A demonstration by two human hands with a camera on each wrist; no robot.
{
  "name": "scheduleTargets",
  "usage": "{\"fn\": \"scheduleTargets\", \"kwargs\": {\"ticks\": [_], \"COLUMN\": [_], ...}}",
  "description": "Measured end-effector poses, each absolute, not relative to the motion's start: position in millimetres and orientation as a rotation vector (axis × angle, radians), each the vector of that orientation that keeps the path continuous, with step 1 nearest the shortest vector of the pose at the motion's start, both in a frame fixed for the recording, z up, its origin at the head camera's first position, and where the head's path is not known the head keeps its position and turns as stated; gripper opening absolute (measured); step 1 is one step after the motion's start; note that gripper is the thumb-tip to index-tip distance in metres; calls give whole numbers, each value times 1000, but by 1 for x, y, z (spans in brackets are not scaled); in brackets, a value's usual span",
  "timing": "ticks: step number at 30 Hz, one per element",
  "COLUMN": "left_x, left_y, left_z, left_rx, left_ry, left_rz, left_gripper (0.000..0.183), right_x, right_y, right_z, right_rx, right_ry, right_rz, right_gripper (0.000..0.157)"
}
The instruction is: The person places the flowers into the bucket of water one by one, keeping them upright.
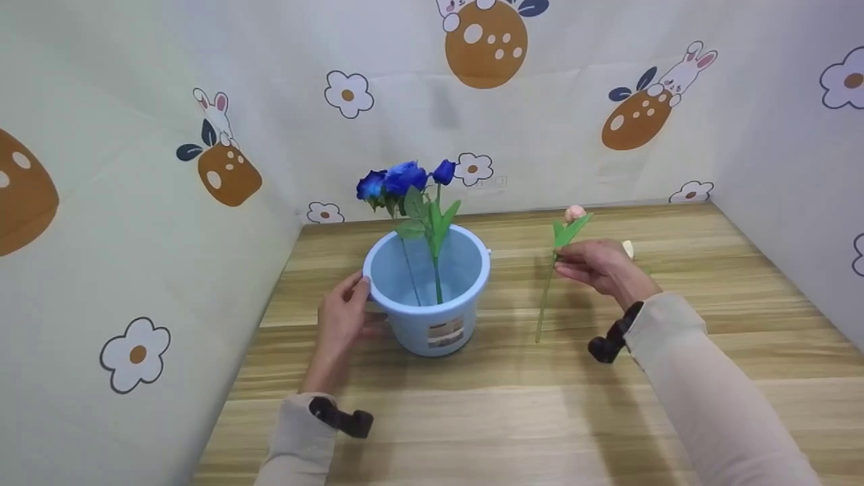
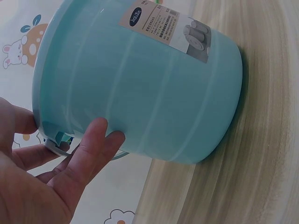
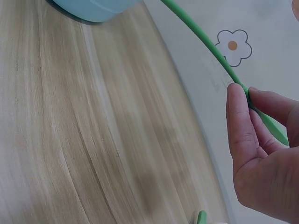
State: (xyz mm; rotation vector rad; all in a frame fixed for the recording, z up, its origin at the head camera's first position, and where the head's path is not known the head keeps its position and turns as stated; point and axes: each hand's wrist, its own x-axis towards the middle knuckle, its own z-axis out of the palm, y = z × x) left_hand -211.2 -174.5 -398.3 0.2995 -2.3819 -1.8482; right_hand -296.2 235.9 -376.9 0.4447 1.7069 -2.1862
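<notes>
A light blue bucket (image 1: 432, 312) stands upright on the wooden table. Several blue artificial flowers (image 1: 405, 178) with green leaves lean in it, their blooms above the rim. At the bucket's left side my left hand (image 1: 342, 314) grips the rim; the left wrist view has the thumb at the rim and fingers by the handle and wall. My right hand (image 1: 597, 265) pinches the green stem of a pink artificial tulip (image 1: 574, 214) just below its leaves, right of the bucket. The tulip is held bloom up, and its stem (image 3: 203, 35) crosses the right wrist view.
Behind my right hand a pale cream bloom (image 1: 628, 249) shows, mostly hidden. A green stem end (image 3: 201, 217) lies at the bottom of the right wrist view. Patterned cloth walls (image 1: 405, 128) enclose the table (image 1: 472, 425) at the back and sides.
</notes>
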Motion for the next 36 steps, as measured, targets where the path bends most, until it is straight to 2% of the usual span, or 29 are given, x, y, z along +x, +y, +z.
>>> {"fn": "scheduleTargets", "kwargs": {"ticks": [15,36], "left_x": [-212,-211], "left_y": [-175,-175], "left_z": [-398,-401], "left_rx": [306,279], "left_ry": [-2402,-2378], "left_rz": [-1875,-1853], "left_gripper": [50,49], "right_x": [-297,-298], "right_y": [229,220], "right_z": [-372,-363], "right_rx": [453,423], "right_ry": [1699,1673], "right_rz": [-2199,-2246], "right_gripper": [8,12]}}
